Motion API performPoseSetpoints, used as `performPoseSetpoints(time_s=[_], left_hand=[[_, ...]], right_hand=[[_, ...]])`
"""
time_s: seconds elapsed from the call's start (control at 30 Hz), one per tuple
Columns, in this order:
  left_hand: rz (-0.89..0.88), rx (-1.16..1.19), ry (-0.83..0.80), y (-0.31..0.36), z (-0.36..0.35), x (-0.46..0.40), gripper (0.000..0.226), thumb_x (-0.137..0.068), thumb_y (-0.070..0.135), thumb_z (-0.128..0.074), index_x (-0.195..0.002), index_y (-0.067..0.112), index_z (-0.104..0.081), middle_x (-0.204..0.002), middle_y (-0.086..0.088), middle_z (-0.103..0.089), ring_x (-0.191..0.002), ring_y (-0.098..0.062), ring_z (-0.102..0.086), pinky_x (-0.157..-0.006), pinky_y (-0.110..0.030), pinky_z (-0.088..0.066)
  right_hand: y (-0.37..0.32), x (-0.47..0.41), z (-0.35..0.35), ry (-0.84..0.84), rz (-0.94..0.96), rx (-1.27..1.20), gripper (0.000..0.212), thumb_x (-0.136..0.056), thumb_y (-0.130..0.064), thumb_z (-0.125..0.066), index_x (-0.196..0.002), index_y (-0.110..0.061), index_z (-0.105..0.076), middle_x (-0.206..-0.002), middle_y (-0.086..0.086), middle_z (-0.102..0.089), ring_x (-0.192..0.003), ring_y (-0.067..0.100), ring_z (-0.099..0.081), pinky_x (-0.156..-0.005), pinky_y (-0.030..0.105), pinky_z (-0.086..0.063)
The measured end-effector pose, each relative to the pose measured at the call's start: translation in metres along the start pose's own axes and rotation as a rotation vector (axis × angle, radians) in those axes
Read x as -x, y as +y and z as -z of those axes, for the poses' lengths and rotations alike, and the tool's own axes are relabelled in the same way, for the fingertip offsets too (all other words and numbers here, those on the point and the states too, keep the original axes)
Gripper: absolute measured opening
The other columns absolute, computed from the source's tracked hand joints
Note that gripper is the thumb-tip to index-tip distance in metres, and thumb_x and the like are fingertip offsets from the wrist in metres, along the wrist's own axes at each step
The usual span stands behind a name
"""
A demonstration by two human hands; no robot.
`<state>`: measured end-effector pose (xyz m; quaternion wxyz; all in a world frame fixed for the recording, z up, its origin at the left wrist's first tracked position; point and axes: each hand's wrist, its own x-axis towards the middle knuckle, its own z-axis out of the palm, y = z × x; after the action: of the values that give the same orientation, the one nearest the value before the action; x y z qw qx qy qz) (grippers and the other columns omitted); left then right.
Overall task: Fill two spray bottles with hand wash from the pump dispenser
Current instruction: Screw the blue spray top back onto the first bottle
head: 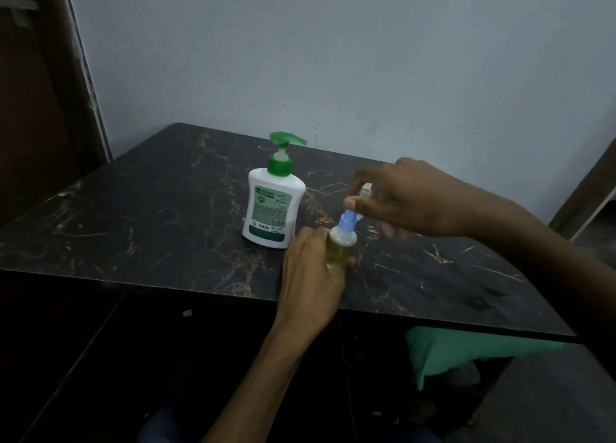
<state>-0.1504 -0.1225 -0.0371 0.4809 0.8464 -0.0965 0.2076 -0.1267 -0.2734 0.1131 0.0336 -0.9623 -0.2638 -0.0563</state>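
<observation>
A white pump dispenser [272, 206] with a green pump head stands upright near the middle of the dark marble-patterned table [133, 216]. Right of it stands a small clear spray bottle [340, 244] holding yellow-green liquid, with a blue spray top. My left hand [311, 276] grips the bottle's body near its base. My right hand [405, 199] is above it, thumb and fingers pinching the blue top. A second clear item shows partly behind my right hand [366, 189]; what it is I cannot tell.
The table's front edge runs close below my left hand. A pale wall stands behind the table and a brown door frame at the left. Green cloth [466, 352] lies under the table at the right.
</observation>
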Motion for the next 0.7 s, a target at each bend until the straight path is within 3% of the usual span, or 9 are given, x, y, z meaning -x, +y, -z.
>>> performPoseSetpoints(time_s=[0.1,0.2,0.27,0.33,0.4,0.5,0.6,0.7], left_hand=[[0.008,-0.008,-0.007,0.001,0.0,0.0,0.034,-0.089,0.03,-0.081,-0.117,0.021,-0.063,-0.106,0.005,-0.056,-0.102,-0.014,-0.055,-0.089,-0.033,-0.046],[0.019,-0.001,-0.011,0.0,0.0,0.0,0.034,-0.089,0.03,-0.081,-0.118,0.021,-0.064,-0.107,0.006,-0.057,-0.103,-0.013,-0.055,-0.09,-0.033,-0.047],[0.01,0.009,-0.01,0.0,0.0,0.0,0.031,-0.089,0.029,-0.081,-0.115,0.021,-0.065,-0.105,0.006,-0.056,-0.1,-0.013,-0.054,-0.087,-0.031,-0.045],[0.002,0.014,-0.004,0.001,0.0,0.0,0.03,-0.09,0.028,-0.081,-0.114,0.021,-0.065,-0.104,0.006,-0.056,-0.1,-0.012,-0.053,-0.086,-0.03,-0.043],[0.001,0.008,0.003,0.0,0.0,0.0,0.03,-0.09,0.027,-0.081,-0.114,0.021,-0.064,-0.105,0.005,-0.056,-0.102,-0.013,-0.054,-0.088,-0.031,-0.044],[0.014,-0.017,0.002,-0.001,-0.002,0.0,0.03,-0.089,0.026,-0.081,-0.112,0.02,-0.064,-0.106,0.004,-0.056,-0.103,-0.014,-0.054,-0.085,-0.028,-0.041],[0.008,-0.031,0.01,-0.002,-0.002,0.0,0.03,-0.088,0.026,-0.082,-0.109,0.018,-0.063,-0.105,0.002,-0.055,-0.102,-0.015,-0.052,-0.081,-0.025,-0.034],[-0.003,-0.02,0.012,-0.002,-0.003,0.0,0.028,-0.089,0.027,-0.081,-0.106,0.021,-0.061,-0.103,0.003,-0.054,-0.102,-0.014,-0.051,-0.083,-0.026,-0.036]], right_hand=[[-0.003,0.0,-0.001,0.059,0.049,0.034,0.038,-0.096,-0.051,-0.06,-0.129,-0.03,-0.058,-0.09,-0.024,-0.062,-0.077,-0.007,-0.061,-0.063,0.01,-0.038],[-0.004,0.0,-0.009,-0.043,0.14,-0.034,0.05,-0.093,-0.045,-0.067,-0.139,-0.033,-0.051,-0.11,-0.021,-0.063,-0.085,-0.014,-0.058,-0.067,0.007,-0.043],[-0.002,0.001,-0.008,-0.018,0.105,0.05,0.052,-0.093,-0.052,-0.064,-0.139,-0.032,-0.05,-0.1,-0.017,-0.07,-0.079,-0.012,-0.057,-0.066,0.01,-0.039],[0.001,0.0,-0.003,0.039,0.037,0.138,0.061,-0.09,-0.064,-0.06,-0.138,-0.028,-0.05,-0.079,-0.016,-0.065,-0.073,-0.007,-0.055,-0.064,0.021,-0.039],[0.001,0.001,0.0,0.053,0.034,0.153,0.069,-0.087,-0.066,-0.063,-0.141,-0.027,-0.048,-0.08,-0.016,-0.063,-0.073,-0.003,-0.056,-0.065,0.025,-0.043],[-0.006,0.0,-0.005,-0.006,0.096,0.116,0.055,-0.088,-0.043,-0.075,-0.137,-0.034,-0.051,-0.101,-0.021,-0.064,-0.079,-0.008,-0.057,-0.064,0.012,-0.041],[-0.009,-0.005,-0.015,-0.041,0.15,0.04,0.036,-0.085,-0.009,-0.072,-0.111,-0.033,-0.067,-0.099,-0.021,-0.067,-0.088,-0.012,-0.058,-0.07,0.009,-0.046],[-0.009,-0.009,-0.016,-0.035,0.122,0.062,0.02,-0.088,-0.013,-0.073,-0.095,-0.031,-0.069,-0.088,-0.018,-0.068,-0.085,-0.004,-0.061,-0.067,0.014,-0.047]])
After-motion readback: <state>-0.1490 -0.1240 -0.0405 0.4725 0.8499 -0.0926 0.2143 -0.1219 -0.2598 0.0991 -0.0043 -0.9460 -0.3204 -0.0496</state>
